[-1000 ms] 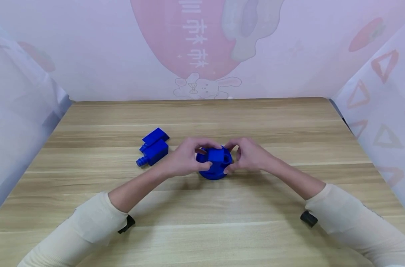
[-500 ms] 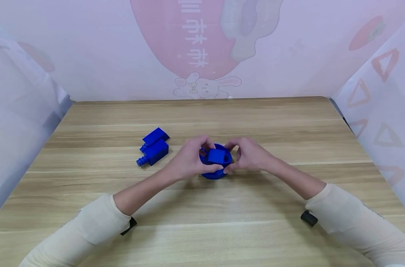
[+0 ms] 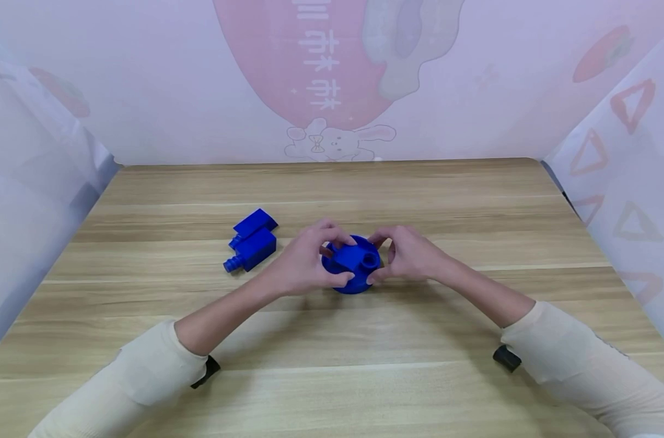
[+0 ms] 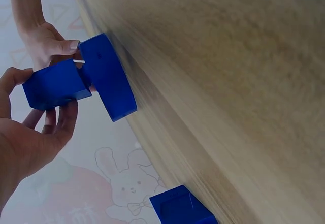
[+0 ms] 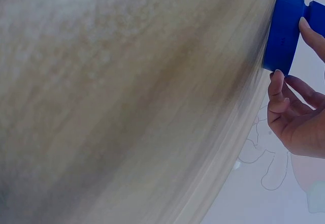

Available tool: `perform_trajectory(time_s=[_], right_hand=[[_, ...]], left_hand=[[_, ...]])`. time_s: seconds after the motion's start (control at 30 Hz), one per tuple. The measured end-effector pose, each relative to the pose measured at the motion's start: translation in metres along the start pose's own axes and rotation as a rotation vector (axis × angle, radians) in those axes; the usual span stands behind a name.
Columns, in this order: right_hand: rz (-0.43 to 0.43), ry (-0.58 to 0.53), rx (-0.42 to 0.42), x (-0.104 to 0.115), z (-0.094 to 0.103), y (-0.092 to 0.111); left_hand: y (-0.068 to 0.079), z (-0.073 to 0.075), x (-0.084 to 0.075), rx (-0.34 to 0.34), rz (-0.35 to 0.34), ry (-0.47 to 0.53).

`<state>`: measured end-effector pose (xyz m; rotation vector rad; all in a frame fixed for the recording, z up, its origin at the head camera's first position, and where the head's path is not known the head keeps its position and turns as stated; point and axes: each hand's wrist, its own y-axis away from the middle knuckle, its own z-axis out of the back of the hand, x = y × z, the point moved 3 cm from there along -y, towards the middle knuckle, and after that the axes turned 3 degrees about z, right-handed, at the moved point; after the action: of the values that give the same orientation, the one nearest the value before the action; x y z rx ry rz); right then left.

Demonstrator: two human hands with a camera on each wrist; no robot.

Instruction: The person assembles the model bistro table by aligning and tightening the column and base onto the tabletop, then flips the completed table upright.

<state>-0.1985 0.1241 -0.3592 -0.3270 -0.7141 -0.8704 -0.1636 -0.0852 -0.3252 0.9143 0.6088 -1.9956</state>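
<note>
A blue rectangular block (image 3: 347,258) stands on a round blue base (image 3: 355,288) near the middle of the table. My left hand (image 3: 312,258) grips the block's sides between thumb and fingers. In the left wrist view, the block (image 4: 56,84) joins the base (image 4: 108,76) through a narrower neck, which is partly hidden. My right hand (image 3: 408,254) holds the base by its right rim, thumb in front and fingers behind. A round socket (image 3: 369,260) shows on the base beside the block. From the right wrist, the base's side wall (image 5: 282,33) appears upright on the table.
Two more blue blocks lie left of the hands: a nearer block (image 3: 256,249) with a ridged, threaded neck, and a farther block (image 3: 253,224) right against it. The wooden table (image 3: 332,377) ends at a printed cloth backdrop (image 3: 200,121).
My left hand went right around the block, then back left, and the block has turned so its corner points toward me. My right hand has stayed on the base. The other blocks have not moved.
</note>
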Motion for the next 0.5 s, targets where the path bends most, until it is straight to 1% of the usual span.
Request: perform_trajectory(time_s=[0.27,0.5], right_hand=[[-0.004,-0.009,-0.001,0.0009,0.0008,0.0006],[-0.005,-0.010,-0.001,-0.0006,0.0003,-0.0002]], left_hand=[[0.0002,0.0044,0.0028,0.075,-0.062,0.072],[0.0017,0.0082,0.0085,0.131,-0.056,0.120]])
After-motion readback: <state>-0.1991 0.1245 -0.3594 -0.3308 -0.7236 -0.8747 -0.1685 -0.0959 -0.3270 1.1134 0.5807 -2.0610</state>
